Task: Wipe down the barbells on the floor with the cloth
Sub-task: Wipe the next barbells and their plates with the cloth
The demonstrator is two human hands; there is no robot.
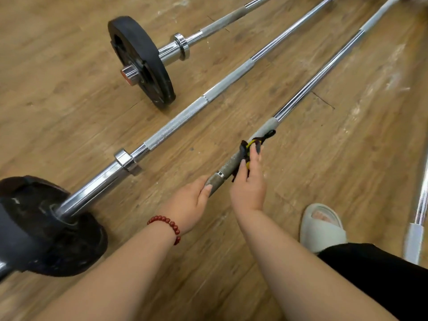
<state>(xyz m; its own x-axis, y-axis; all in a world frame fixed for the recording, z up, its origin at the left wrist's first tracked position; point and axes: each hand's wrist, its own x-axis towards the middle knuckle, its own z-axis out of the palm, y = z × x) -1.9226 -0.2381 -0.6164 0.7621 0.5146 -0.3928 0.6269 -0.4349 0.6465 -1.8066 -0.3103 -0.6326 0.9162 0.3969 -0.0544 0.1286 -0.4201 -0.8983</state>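
— 1 bare bar (319,75) stretches across the wooden floor (69,100). Where's the cloth (251,147)?
— On its knurled part, dark, pinched there by the right hand (249,181). The left hand (192,200) curls round the bar's near end. 2 plated barbells (180,123) lie further left.

A pale slipper (322,232) stands on the scuffed wooden floor (69,100).

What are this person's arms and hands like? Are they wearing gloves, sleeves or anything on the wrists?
No gloves and no sleeves are in view: both forearms are bare down to the left hand and the right hand. The only thing worn is a bracelet of round dark-red beads on the left wrist. The right wrist carries nothing.
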